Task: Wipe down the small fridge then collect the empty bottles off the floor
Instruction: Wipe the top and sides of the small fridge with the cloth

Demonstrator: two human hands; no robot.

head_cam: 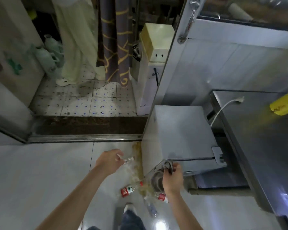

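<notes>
Right hand (172, 177) clamped on crumpled grey cloth (158, 177) against small white fridge (178, 130) corner, left hand (110, 161) gripping clear plastic bottle (128, 161), red-labelled bottles (129, 190) below both hands on floor.

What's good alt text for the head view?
The right hand presses a grey cloth against the front corner of the small fridge while the left hand holds a clear bottle. Three more bottles lie on the floor, two red-labelled and one clear.
</notes>
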